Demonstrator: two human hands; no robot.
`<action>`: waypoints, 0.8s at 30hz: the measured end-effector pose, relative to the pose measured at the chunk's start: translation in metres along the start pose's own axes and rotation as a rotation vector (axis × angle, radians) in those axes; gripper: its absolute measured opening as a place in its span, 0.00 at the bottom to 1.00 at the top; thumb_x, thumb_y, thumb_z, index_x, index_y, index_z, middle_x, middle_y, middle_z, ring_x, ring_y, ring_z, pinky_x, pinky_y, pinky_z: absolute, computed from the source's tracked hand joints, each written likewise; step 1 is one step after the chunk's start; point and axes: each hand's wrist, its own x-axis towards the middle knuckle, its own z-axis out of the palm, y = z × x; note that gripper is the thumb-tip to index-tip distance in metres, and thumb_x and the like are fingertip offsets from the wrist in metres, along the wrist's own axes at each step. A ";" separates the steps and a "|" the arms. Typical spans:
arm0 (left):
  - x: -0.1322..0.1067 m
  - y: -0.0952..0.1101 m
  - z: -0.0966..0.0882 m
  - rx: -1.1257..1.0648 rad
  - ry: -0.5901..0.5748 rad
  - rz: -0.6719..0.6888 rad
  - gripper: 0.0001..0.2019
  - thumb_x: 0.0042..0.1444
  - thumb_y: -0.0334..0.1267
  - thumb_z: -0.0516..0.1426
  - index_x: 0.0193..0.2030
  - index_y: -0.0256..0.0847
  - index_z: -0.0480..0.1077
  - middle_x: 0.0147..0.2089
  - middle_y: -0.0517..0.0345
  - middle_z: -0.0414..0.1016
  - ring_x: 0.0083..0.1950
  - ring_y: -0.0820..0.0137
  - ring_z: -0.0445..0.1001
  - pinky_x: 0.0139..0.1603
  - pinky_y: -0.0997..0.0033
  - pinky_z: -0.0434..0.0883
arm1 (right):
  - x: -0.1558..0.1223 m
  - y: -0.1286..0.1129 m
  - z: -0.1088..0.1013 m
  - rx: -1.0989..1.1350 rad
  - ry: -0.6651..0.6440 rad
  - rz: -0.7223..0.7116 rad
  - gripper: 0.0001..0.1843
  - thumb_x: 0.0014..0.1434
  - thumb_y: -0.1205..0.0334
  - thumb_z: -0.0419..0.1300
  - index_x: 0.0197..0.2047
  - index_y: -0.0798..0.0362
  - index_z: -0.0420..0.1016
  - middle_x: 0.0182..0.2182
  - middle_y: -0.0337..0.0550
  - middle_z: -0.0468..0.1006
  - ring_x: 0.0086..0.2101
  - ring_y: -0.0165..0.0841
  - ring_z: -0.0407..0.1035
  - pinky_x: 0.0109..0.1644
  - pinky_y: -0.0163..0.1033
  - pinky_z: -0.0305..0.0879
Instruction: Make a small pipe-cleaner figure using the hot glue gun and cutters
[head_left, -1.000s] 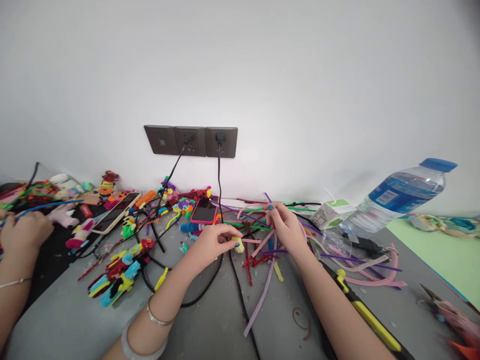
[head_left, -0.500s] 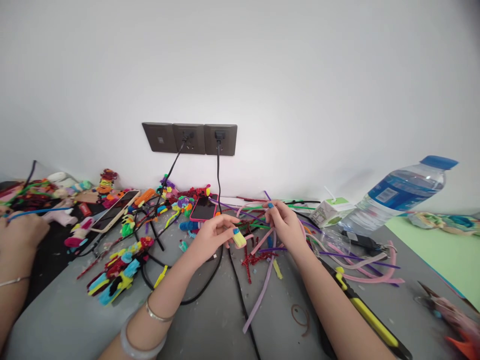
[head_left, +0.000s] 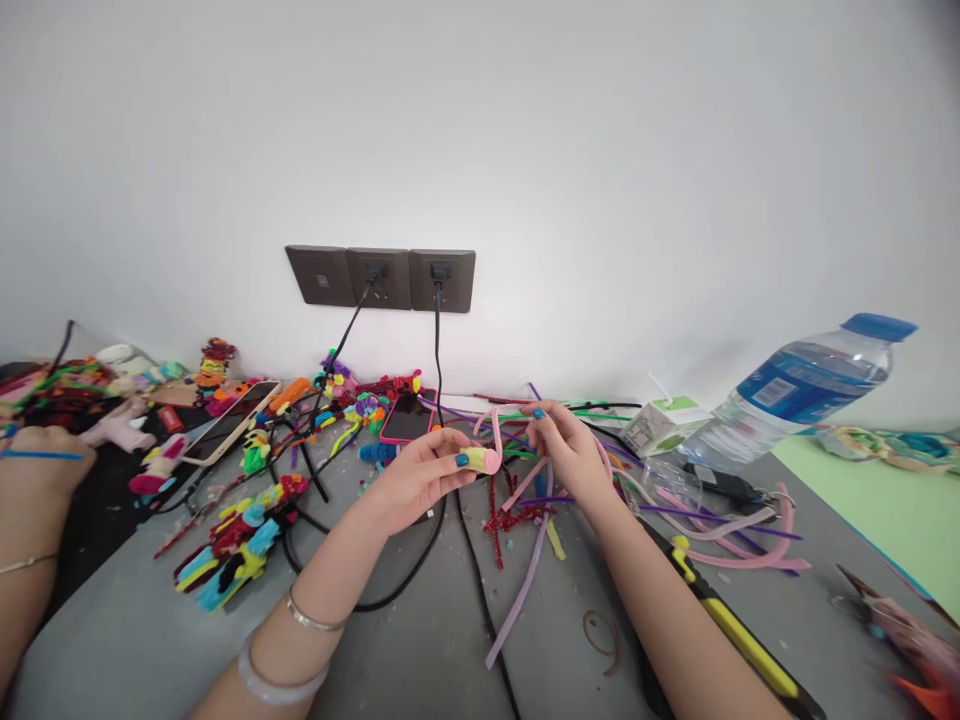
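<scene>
My left hand (head_left: 427, 475) pinches a small yellow and pink pipe-cleaner roll (head_left: 474, 460) between thumb and fingers. The roll's end is a pink coil, and from it a pink strand rises and stands free. Right of it, a short distance off, my right hand (head_left: 562, 440) has its thumb and fingers drawn together; whatever they hold, if anything, is hidden. Below the hands lie red tinsel stems (head_left: 517, 518) and a lilac pipe cleaner (head_left: 521, 595), with more pink and purple ones at the right.
Black cables (head_left: 484, 590) run down from wall sockets (head_left: 381, 278). At the right stand a tilted water bottle (head_left: 795, 395) and a drink carton (head_left: 664, 425); a yellow-black cutter (head_left: 750, 640) lies nearer. Pipe-cleaner figures (head_left: 240, 545) and phones (head_left: 409, 418) lie left. Another person's hand (head_left: 45, 465) is far left.
My left hand has turned the roll so its pink coiled end faces right and the pink strand points up. My right hand has barely moved. The other person's hand has shifted slightly.
</scene>
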 end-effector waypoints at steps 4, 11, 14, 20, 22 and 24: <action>0.000 0.001 0.001 -0.002 0.005 -0.030 0.11 0.48 0.32 0.69 0.38 0.36 0.74 0.37 0.57 0.78 0.36 0.76 0.78 0.38 0.80 0.75 | -0.002 -0.005 0.001 0.081 -0.145 0.001 0.21 0.63 0.42 0.55 0.42 0.52 0.74 0.21 0.36 0.68 0.22 0.31 0.61 0.27 0.37 0.57; 0.002 0.001 0.005 -0.049 0.079 -0.089 0.10 0.50 0.32 0.68 0.39 0.34 0.75 0.35 0.54 0.80 0.33 0.76 0.79 0.32 0.84 0.74 | -0.008 -0.008 -0.001 0.284 -0.330 0.009 0.20 0.62 0.45 0.59 0.52 0.47 0.75 0.31 0.40 0.71 0.29 0.32 0.63 0.32 0.37 0.59; 0.002 -0.001 0.006 -0.078 0.058 -0.074 0.12 0.47 0.31 0.69 0.39 0.34 0.76 0.37 0.54 0.80 0.34 0.76 0.79 0.34 0.84 0.75 | -0.008 -0.013 0.000 0.331 -0.373 0.028 0.17 0.61 0.49 0.62 0.50 0.46 0.75 0.35 0.41 0.73 0.32 0.32 0.65 0.34 0.36 0.61; 0.003 -0.005 0.006 -0.074 0.015 -0.066 0.17 0.42 0.29 0.71 0.40 0.35 0.76 0.37 0.56 0.79 0.36 0.75 0.79 0.38 0.82 0.75 | -0.008 -0.015 0.003 0.364 -0.416 0.060 0.13 0.61 0.55 0.63 0.48 0.48 0.74 0.37 0.43 0.74 0.35 0.32 0.67 0.35 0.36 0.63; 0.003 -0.006 0.005 -0.045 0.016 -0.071 0.15 0.45 0.30 0.70 0.40 0.35 0.76 0.38 0.56 0.79 0.37 0.75 0.79 0.38 0.81 0.75 | -0.008 -0.013 0.004 0.358 -0.398 0.080 0.14 0.61 0.53 0.63 0.48 0.48 0.74 0.36 0.42 0.73 0.33 0.31 0.67 0.34 0.36 0.63; 0.003 -0.006 0.004 -0.018 0.027 -0.069 0.14 0.46 0.31 0.70 0.40 0.36 0.76 0.39 0.56 0.78 0.36 0.76 0.78 0.38 0.79 0.74 | -0.007 -0.011 0.004 0.340 -0.342 0.116 0.15 0.61 0.51 0.63 0.48 0.48 0.74 0.33 0.40 0.73 0.30 0.30 0.65 0.33 0.36 0.63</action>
